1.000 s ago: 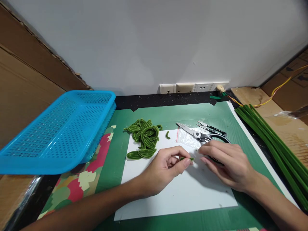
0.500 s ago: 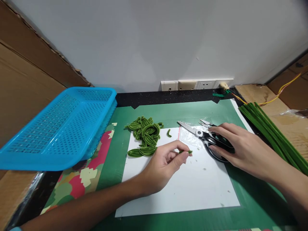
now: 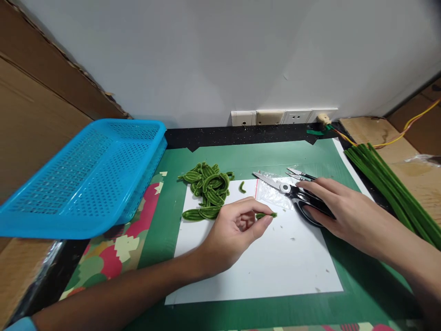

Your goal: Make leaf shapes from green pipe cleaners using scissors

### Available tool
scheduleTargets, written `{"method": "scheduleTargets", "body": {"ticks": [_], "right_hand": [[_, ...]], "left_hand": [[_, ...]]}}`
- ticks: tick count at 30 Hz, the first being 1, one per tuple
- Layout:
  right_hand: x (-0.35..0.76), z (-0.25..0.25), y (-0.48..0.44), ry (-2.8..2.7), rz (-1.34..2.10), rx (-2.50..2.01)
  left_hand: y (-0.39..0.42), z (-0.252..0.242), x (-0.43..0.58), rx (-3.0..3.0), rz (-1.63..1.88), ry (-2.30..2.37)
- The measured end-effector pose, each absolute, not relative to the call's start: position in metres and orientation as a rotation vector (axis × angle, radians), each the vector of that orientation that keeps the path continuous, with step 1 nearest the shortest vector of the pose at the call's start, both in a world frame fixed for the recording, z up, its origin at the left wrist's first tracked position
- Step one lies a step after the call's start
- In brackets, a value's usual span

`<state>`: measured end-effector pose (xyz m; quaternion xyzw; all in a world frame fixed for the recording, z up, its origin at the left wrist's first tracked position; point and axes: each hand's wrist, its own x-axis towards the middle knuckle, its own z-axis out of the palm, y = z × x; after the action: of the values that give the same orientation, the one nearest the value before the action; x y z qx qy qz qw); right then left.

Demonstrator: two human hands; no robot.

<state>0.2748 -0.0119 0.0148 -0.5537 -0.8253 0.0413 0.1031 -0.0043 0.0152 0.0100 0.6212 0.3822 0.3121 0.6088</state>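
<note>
Green piece [image 3: 266, 214] in left hand [image 3: 234, 232]

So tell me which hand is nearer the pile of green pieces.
Left. The left hand lies just right of the pile, pinching a small green piece; the right hand rests on the scissors, farther right.

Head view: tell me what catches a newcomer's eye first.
The bright blue basket tilted at the left edge, then the pile of green folded pieces at the white sheet's far corner. At centre, the left hand pinches a small green piece while the right hand rests on the scissors.
</note>
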Motion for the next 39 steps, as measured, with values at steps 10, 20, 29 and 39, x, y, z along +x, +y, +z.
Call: {"method": "scheduleTargets", "body": {"ticks": [10,20,29,39], "right_hand": [[0.256,0.017,-0.023,-2.085,0.433,-1.628],[0.251,0.015,-0.025,-1.991,0.346,-1.453],[0.247,0.018,-0.020,-2.037,-0.025,-1.370],[0.238,0.021,-0.023,-1.965,0.070,-1.276]], "left_hand": [[0.016,0.001,-0.008,1.115,0.724,0.744],[0.015,0.000,-0.008,1.066,0.810,0.758],[0.015,0.000,-0.005,1.060,0.887,0.797],[0.015,0.003,-0.003,1.058,0.853,0.859]]}}
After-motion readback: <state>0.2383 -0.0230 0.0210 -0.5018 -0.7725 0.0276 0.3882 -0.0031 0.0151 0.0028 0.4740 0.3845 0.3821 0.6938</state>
